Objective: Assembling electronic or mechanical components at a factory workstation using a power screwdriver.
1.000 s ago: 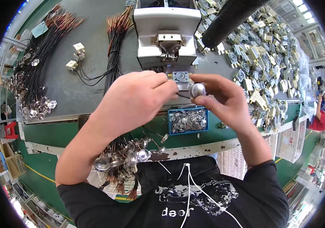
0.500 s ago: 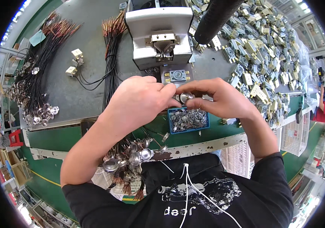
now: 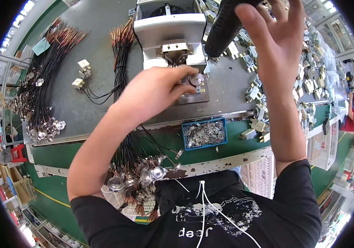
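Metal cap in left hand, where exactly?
Head view, above and slightly right of centre: the left hand holds the metal cap by the machine, beyond the blue tray.

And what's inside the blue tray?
Inside the blue tray is a heap of small silvery pieces. The ones on top show; the heap covers the bottom, so I can't see what's underneath.

The left hand [image 3: 156, 89] is partly hiding its metal cup [image 3: 197, 79]. Beyond the grip, the upper edge is cropping the machine [image 3: 169, 29].

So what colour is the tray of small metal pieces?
The tray is blue; it shows best in the head view.
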Motion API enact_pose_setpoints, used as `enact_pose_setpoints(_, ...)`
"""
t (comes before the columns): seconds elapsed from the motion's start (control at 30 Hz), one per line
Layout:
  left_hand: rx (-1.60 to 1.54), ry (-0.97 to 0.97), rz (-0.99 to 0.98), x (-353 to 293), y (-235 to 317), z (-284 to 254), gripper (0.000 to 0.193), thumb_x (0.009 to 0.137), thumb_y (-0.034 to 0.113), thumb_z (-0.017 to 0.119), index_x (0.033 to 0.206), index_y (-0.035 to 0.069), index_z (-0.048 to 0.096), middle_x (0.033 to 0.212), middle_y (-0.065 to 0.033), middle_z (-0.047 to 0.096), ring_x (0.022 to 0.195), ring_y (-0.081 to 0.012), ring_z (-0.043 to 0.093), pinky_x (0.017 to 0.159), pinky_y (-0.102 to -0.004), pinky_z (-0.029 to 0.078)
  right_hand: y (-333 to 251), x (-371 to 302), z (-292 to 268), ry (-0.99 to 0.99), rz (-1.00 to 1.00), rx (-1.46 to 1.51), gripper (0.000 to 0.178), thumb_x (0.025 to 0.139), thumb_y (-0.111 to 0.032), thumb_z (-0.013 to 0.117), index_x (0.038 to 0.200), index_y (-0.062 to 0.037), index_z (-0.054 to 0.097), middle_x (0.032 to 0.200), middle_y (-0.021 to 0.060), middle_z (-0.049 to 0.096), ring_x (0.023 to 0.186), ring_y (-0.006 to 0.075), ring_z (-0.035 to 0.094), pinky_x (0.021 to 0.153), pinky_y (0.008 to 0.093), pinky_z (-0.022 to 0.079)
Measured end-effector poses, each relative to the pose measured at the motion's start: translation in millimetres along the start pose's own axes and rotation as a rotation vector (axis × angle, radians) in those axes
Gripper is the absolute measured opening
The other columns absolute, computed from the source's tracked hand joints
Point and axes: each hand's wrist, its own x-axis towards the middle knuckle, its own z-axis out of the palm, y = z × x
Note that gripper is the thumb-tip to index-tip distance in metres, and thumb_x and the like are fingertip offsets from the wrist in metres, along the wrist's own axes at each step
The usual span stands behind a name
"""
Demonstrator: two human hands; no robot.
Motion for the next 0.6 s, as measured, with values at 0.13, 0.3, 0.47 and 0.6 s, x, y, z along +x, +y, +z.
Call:
enact_pose_setpoints(0.13,0.045,-0.107,-0.070,-5.4,-16.9,18.2,0.038,0.094,0.027,0.072,0.130,0.016,0.069,0.082,-0.0138,0.071,0.076,-0.0299,0.068,0.072,-0.0397,0.054,-5.2,8.9,2.3,0.039,0.307,-0.468,0.086,0.089,-0.012,0.083,0.155,-0.0038,0.029,0.127,0.0138,0.060,0.113,0.0218,0.063,0.093,0.0349,0.055)
enact_pose_setpoints(0.3,0.081,-0.119,0.008,3.8,-20.5,15.6,0.038,0.095,0.029,0.072,0.131,0.019,0.069,0.085,-0.0147,0.073,0.078,-0.0329,0.070,0.070,-0.0416,0.053,38.3,14.8,-8.2,-0.140,-0.151,0.197,0.047,0.091,-0.009,0.080,0.129,-0.0004,0.053,0.101,0.0087,0.069,0.088,0.0150,0.068,0.075,0.0284,0.056)
enact_pose_setpoints(0.47,0.189,-0.073,0.031,-3.7,-24.0,22.9,0.036,0.097,0.032,0.068,0.131,0.022,0.068,0.092,-0.0126,0.074,0.086,-0.0330,0.071,0.076,-0.0438,0.054,30.3,10.3,10.5,-0.047,-0.025,-0.014,0.040,0.091,-0.009,0.079,0.123,-0.0006,0.056,0.093,0.0074,0.069,0.079,0.0142,0.067,0.069,0.0273,0.054)
enact_pose_setpoints(0.6,0.165,-0.108,0.041,-2.5,-23.9,20.3,0.036,0.096,0.033,0.067,0.131,0.024,0.067,0.097,-0.0099,0.076,0.090,-0.0327,0.071,0.079,-0.0452,0.055,10.4,8.1,27.1,0.022,0.059,-0.190,0.034,0.092,-0.008,0.078,0.119,-0.0007,0.059,0.087,0.0063,0.068,0.073,0.0136,0.066,0.064,0.0264,0.053)
